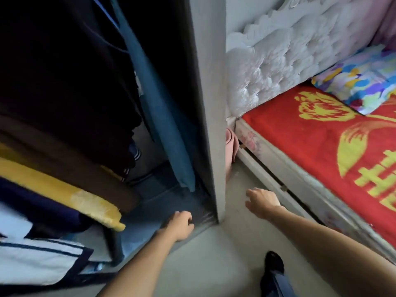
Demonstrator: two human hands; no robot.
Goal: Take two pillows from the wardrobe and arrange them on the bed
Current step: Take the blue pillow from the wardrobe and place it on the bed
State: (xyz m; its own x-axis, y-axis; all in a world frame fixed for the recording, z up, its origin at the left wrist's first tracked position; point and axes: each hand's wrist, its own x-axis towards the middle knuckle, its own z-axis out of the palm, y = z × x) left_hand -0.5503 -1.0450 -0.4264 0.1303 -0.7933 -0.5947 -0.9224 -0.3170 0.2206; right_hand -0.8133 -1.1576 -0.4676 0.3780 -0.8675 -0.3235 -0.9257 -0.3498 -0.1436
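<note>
Left hand (181,225), lower centre, fingers curled and holding nothing, at the wardrobe (211,103) floor edge. Right hand (262,202) loosely spread, empty, over the floor by the bed (310,146). One floral pillow (362,82) already lies upper right at the headboard (278,61). Any pillow left in the wardrobe: cannot tell; folded stack (64,189) sits left of the left hand, the nearer one.

The bed (252,133) carries a red blanket (317,146) with yellow flower and character motifs. A pillow (360,86) shows blue, purple, yellow and green patches. The headboard (278,67) is white and tufted. In the grey wardrobe (211,103) hang teal cloth (158,116), brown cloth (70,151) and yellow cloth (70,196).
</note>
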